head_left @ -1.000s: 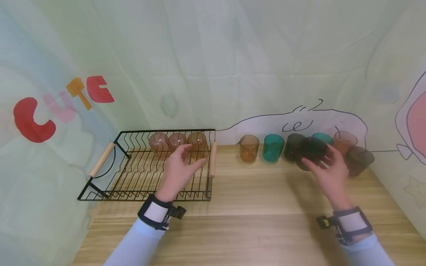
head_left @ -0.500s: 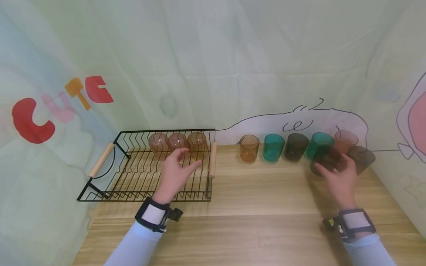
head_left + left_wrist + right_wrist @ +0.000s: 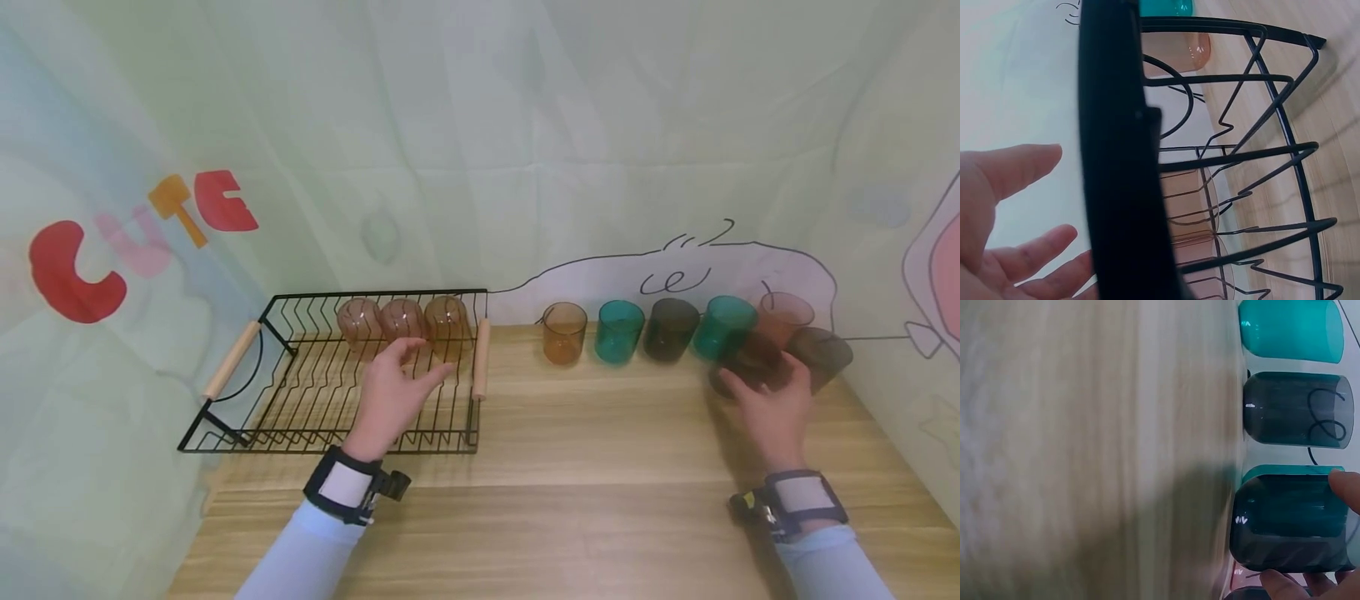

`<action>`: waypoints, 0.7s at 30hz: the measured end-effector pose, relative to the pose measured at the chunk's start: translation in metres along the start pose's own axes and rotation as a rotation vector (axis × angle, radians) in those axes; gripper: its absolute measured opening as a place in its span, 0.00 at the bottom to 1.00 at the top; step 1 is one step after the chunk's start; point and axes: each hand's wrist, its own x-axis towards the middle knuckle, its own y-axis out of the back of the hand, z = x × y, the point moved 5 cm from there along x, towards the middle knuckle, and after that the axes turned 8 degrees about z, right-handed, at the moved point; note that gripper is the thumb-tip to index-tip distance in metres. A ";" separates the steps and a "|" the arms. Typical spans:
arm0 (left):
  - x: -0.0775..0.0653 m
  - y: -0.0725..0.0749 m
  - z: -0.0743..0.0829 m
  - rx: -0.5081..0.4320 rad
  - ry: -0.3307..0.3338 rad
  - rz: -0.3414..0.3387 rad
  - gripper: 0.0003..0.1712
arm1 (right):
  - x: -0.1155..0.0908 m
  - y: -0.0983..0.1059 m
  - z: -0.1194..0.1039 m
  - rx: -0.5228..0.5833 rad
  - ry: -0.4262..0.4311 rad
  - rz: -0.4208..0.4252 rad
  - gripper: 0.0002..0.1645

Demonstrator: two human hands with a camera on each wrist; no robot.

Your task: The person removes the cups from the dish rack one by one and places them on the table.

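Note:
In the head view my right hand (image 3: 776, 421) grips a dark grey glass (image 3: 750, 360) at the right end of a row, thumb on one side and fingers on the other. The right wrist view shows this tinted glass (image 3: 1288, 522) close over the wood, overlapping a teal glass (image 3: 726, 323) behind it. A pink glass (image 3: 787, 308) and another dark glass (image 3: 828, 354) stand just beyond, partly hidden. My left hand (image 3: 390, 396) hovers over the wire dish rack (image 3: 352, 452), thumb and fingers apart, holding nothing. Two pinkish glasses and an amber glass (image 3: 448, 321) sit upside down at its back.
Left of the held glass, an amber glass (image 3: 564, 335), a teal glass (image 3: 619, 333) and a dark glass (image 3: 671, 332) stand upright along the back curtain. The rack has wooden handles (image 3: 481, 360). A printed curtain (image 3: 600, 150) closes off the back and sides of the wooden table.
My right hand has carried the dark glass rightward to a spot in front of the teal and pink glasses, staying nearly still lately. My left hand has drawn slightly back and left.

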 end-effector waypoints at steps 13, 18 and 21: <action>0.000 -0.002 -0.003 0.028 0.006 -0.037 0.36 | -0.001 0.004 0.001 -0.030 -0.009 0.008 0.53; 0.005 0.008 -0.003 0.085 -0.028 -0.033 0.38 | -0.002 0.005 -0.001 -0.029 -0.004 0.010 0.53; 0.012 0.020 -0.001 0.145 -0.061 -0.010 0.39 | -0.002 0.007 -0.002 -0.060 0.004 0.010 0.54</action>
